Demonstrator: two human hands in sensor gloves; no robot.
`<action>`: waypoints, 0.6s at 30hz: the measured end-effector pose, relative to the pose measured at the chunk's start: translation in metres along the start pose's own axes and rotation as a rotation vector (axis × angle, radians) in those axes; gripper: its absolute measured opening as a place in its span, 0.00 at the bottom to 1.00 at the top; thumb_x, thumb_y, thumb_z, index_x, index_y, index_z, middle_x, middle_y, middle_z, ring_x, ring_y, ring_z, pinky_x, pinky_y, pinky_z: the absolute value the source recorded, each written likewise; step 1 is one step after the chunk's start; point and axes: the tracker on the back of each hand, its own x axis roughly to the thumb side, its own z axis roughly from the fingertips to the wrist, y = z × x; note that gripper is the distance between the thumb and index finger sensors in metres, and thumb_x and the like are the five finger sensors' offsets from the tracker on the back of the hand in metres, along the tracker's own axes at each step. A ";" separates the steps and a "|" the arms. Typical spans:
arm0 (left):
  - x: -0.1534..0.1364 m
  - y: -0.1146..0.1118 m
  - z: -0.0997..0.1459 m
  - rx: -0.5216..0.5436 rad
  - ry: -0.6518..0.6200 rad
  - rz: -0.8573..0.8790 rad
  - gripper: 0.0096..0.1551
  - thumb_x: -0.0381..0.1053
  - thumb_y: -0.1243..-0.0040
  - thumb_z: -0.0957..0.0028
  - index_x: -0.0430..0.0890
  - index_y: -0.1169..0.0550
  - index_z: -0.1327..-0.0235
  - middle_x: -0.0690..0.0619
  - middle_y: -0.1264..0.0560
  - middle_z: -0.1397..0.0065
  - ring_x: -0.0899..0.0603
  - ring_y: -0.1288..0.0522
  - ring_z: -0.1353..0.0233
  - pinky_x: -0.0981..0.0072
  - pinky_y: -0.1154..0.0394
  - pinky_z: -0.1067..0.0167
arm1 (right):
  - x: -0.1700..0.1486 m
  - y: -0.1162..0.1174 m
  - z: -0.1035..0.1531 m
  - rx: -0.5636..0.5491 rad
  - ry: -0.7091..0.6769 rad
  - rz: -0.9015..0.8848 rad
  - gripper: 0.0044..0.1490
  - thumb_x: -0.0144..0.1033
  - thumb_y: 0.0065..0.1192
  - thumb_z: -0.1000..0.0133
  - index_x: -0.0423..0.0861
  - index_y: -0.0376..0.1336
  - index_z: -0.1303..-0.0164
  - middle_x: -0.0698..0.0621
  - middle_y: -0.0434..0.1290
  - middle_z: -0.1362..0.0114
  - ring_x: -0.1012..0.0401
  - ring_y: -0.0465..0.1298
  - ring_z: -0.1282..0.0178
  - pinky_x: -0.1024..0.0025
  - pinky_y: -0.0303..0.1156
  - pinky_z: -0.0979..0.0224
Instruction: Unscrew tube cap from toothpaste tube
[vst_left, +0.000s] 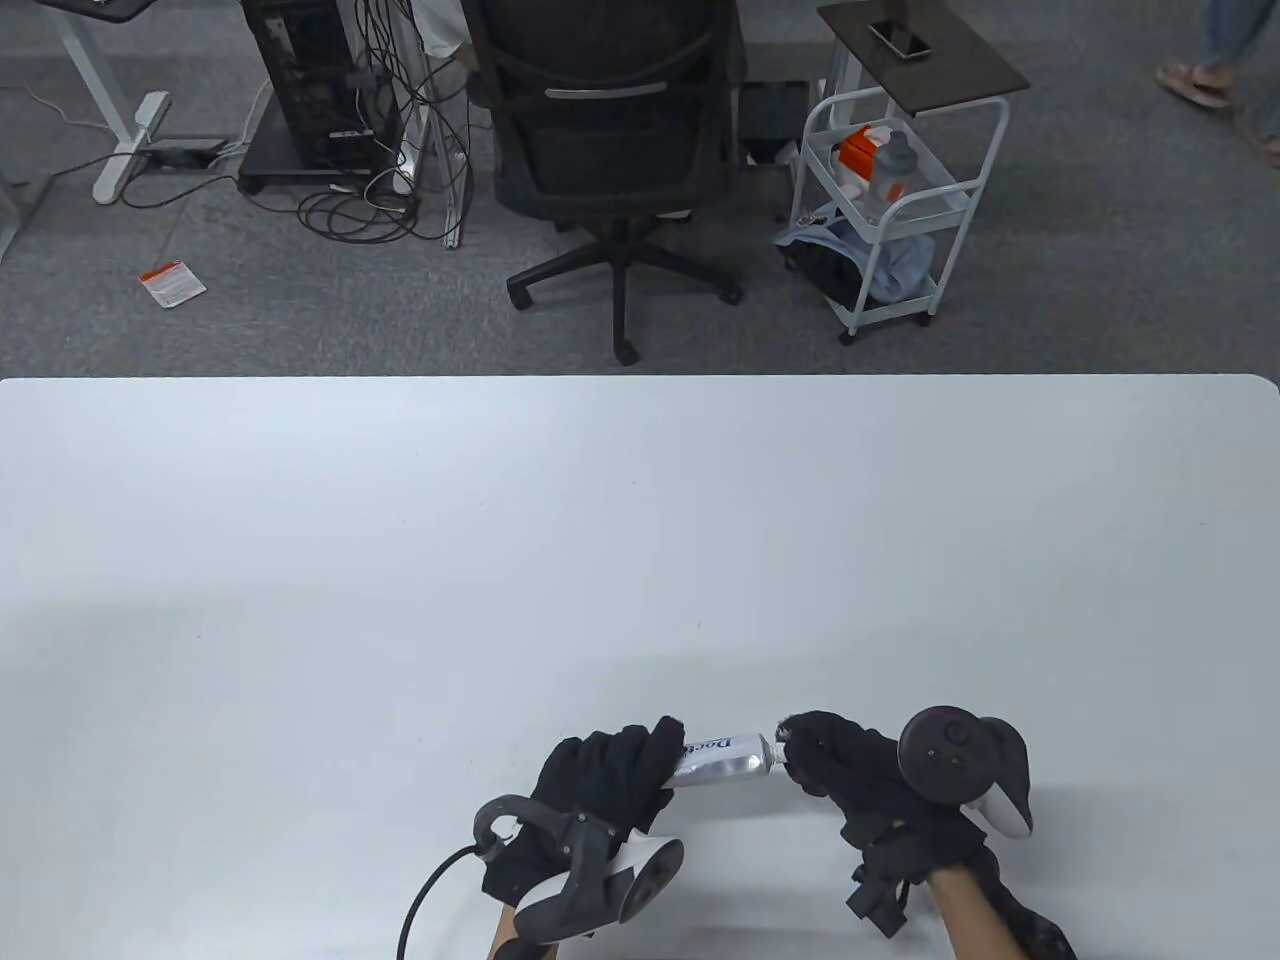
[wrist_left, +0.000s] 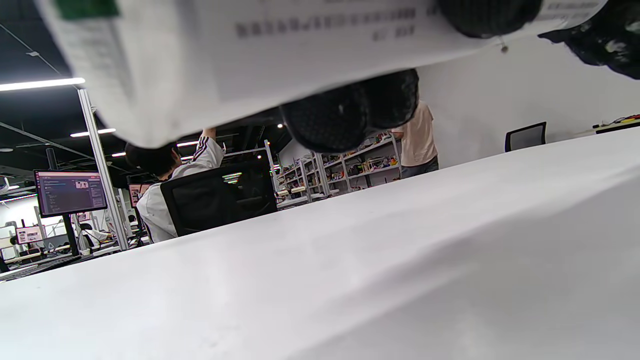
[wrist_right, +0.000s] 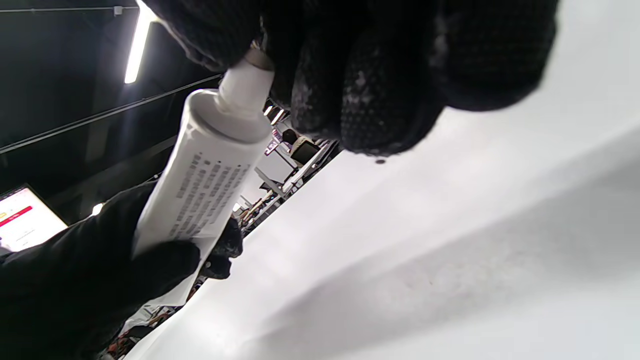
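A white and silver toothpaste tube (vst_left: 722, 757) is held above the table (vst_left: 500, 560), lying left to right between my hands. My left hand (vst_left: 610, 775) grips the tube's tail end. It also shows in the left wrist view (wrist_left: 280, 55) and in the right wrist view (wrist_right: 210, 185). My right hand (vst_left: 815, 755) closes its fingers (wrist_right: 370, 75) over the cap end. The white neck (wrist_right: 245, 87) shows below those fingers; the cap itself is hidden inside them.
A black office chair (vst_left: 610, 130) and a white trolley (vst_left: 890, 200) stand on the floor beyond the table's far edge. A black cable (vst_left: 425, 890) runs from my left wrist to the near edge.
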 end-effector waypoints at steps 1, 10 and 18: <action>0.000 0.000 0.000 0.000 0.000 0.000 0.37 0.63 0.52 0.40 0.56 0.40 0.16 0.48 0.29 0.21 0.42 0.24 0.28 0.48 0.26 0.29 | 0.000 0.000 0.000 0.007 -0.009 -0.011 0.29 0.37 0.57 0.37 0.37 0.59 0.29 0.38 0.73 0.36 0.47 0.78 0.43 0.49 0.74 0.43; 0.000 0.001 0.001 0.008 0.005 0.002 0.37 0.63 0.52 0.40 0.56 0.40 0.16 0.48 0.29 0.21 0.42 0.24 0.28 0.48 0.26 0.29 | -0.007 -0.002 0.002 -0.032 0.043 -0.052 0.38 0.50 0.47 0.36 0.32 0.62 0.30 0.34 0.75 0.39 0.42 0.78 0.47 0.45 0.74 0.46; 0.000 0.000 0.000 0.003 0.004 -0.004 0.37 0.63 0.52 0.41 0.56 0.40 0.17 0.48 0.29 0.21 0.42 0.24 0.28 0.48 0.26 0.29 | 0.000 -0.001 0.000 0.001 -0.003 0.000 0.29 0.38 0.57 0.37 0.36 0.60 0.30 0.39 0.74 0.37 0.47 0.78 0.44 0.49 0.75 0.44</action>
